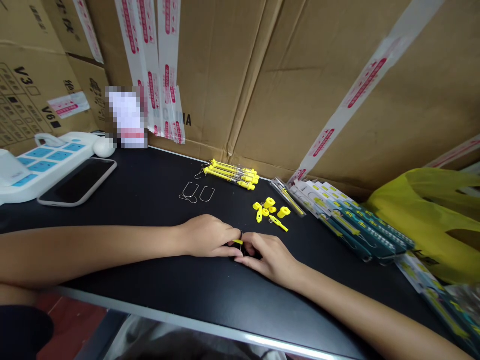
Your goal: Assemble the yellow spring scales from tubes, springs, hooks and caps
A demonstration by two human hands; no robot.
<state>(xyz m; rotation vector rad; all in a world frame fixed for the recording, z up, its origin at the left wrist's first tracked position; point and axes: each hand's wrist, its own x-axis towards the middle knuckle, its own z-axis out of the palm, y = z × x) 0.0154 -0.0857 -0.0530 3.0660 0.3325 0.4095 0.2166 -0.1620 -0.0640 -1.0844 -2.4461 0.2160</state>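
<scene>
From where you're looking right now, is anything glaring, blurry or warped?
All in the head view: a pale sheen on the black table near its front edge; that edge bows, likely from a wide lens; a pale patch behind the power strip is broken into coarse squares; the yellow piece between left hand and right hand is too small to read.

Table top [157, 280], centre of the frame: smooth black, low sheen, with a bright metal-looking edge strip [210, 331] along the bottom. Backdrop, upper frame: matt brown cardboard [210, 65], creased, bearing glossy printed plastic tape [348, 90]; power strip [84, 142], left: smooth white plastic; phone [80, 182] beside it: dark glossy screen. Small parts [284, 212], right of centre: opaque yellow plastic; bent wire pieces [207, 194], centre: thin, shiny, apparently metal; bag [423, 215], right: thin, crinkled, translucent yellow plastic.
</scene>
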